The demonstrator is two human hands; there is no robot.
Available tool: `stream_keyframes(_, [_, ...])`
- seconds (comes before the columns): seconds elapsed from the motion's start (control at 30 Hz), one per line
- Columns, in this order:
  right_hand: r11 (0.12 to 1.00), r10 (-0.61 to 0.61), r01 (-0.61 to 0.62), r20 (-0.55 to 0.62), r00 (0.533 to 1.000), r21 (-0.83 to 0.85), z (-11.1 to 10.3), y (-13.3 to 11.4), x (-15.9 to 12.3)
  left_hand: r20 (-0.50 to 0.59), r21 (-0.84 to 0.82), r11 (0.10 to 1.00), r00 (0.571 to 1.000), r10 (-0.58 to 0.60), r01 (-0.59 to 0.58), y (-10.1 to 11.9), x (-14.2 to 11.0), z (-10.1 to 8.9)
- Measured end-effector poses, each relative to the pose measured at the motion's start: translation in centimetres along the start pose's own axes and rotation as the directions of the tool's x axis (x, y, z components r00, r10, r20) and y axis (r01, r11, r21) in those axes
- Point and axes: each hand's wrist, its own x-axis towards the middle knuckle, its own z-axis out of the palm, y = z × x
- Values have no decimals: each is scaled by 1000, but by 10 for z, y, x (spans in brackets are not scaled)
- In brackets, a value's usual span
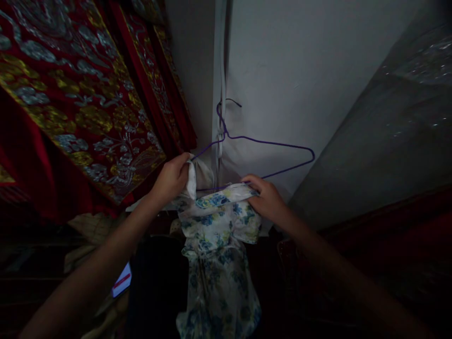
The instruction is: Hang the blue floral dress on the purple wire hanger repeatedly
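Note:
A white dress [215, 263] with blue and yellow flowers hangs down between my hands. My left hand [173, 178] is closed on the dress's neckline at its left side, where the left end of a purple wire hanger [271, 142] runs into the cloth. The right end of the hanger sticks out bare above the dress. My right hand [265, 197] grips the right side of the neckline, close to the hanger's lower bar. The hanger's dark hook rises beside a pale cord on the wall.
Red cloth [88, 94] with gold and silver embroidery hangs at the left. A white wall [282, 70] is ahead, with clear plastic sheeting [399, 108] at the right. A pale flat object with a red bar [122, 280] lies at lower left. The lower area is very dark.

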Motion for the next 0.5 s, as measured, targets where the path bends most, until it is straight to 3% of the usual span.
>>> stream_keyframes(0.07, [997, -9, -3, -147, 989, -80, -15, -3, -6, 33, 26, 999, 999, 39, -40, -4, 1, -4])
stream_keyframes(0.13, [987, -38, -17, -332, 942, -160, -38, 0, -5, 44, 34, 998, 998, 49, -51, -6, 0, -11])
stream_keyframes(0.2, [984, -36, -42, -425, 905, -173, -62, 6, 2, 43, 27, 999, 998, 46, -47, -5, -2, -18])
stream_keyframes(0.3, [989, 93, -127, -338, 936, -80, -89, 14, 19, 52, 2, 999, 998, 34, -34, -2, -2, -23])
stream_keyframes(0.4, [979, 183, -198, -232, 955, -41, -101, 13, 34, 44, -12, 1000, 999, 0, 1, -7, -2, -24])
stream_keyframes(0.5, [982, 189, -180, -309, 932, 56, -107, 6, 37, -17, -108, 991, 996, -86, 83, -21, -5, -22])
